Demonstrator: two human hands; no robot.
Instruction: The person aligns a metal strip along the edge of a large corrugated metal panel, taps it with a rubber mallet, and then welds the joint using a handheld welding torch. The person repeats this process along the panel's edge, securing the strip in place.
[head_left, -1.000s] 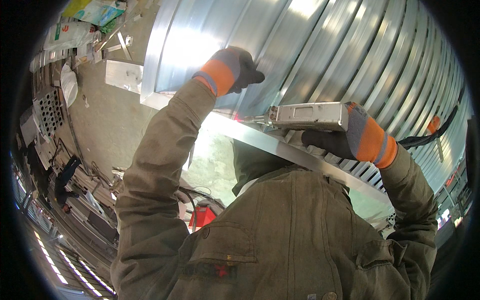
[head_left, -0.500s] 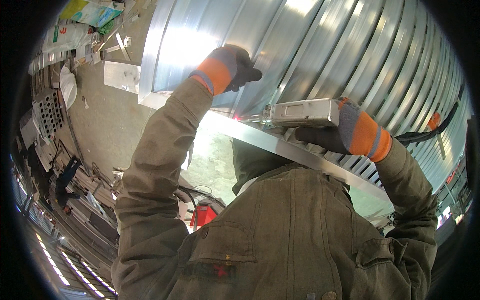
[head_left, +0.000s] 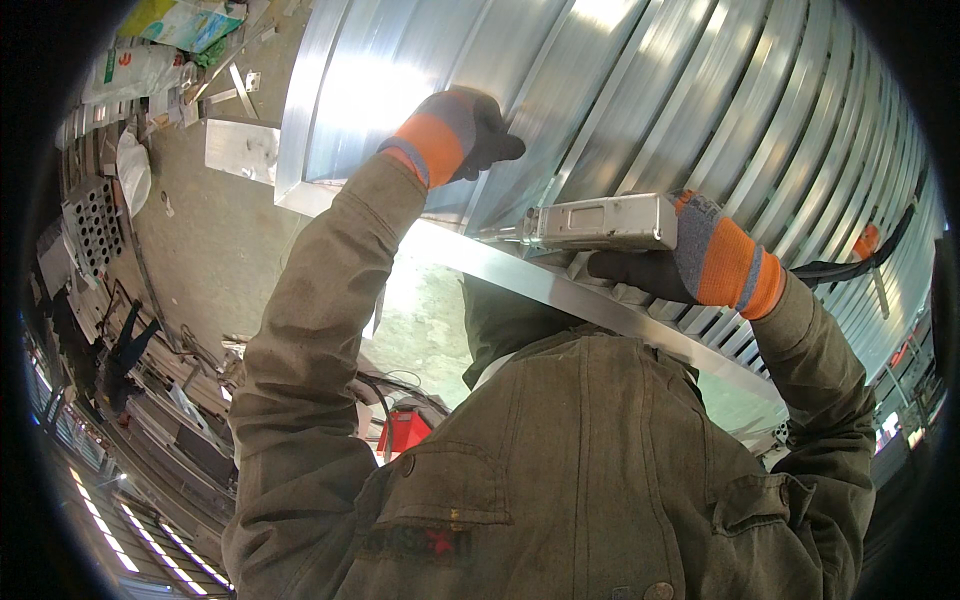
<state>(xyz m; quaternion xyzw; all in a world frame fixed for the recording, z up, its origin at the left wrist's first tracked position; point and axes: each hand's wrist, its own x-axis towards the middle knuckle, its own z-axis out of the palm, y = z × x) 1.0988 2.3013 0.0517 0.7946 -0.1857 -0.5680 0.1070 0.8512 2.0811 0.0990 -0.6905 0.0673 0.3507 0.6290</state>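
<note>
My left hand (head_left: 465, 135), in a grey, orange and black glove, lies on a silvery metal panel of long parallel slats (head_left: 520, 110). Its fingers look curled, one digit pointing right, and no object shows in them. To its right, my right hand (head_left: 705, 255), gloved alike, is wrapped around the back end of a silver, boxy handheld welding gun (head_left: 600, 222). The thumb side lies along the gun's underside. Its narrow nozzle points left, with the tip close to the inner side of the panel's near frame bar (head_left: 530, 283). My left hand is a little above and left of that tip.
A black cable (head_left: 850, 272) runs across the slats at right. Below the panel on the floor stands a red box (head_left: 405, 430) beside dark cables. Far left are a perforated metal plate (head_left: 93, 222), scrap, plastic bags (head_left: 135, 75) and another person (head_left: 122, 360).
The red light spot at the gun's nozzle tip no longer shows. The gun and my right hand have shifted very slightly left and up. My left hand stays in place.
</note>
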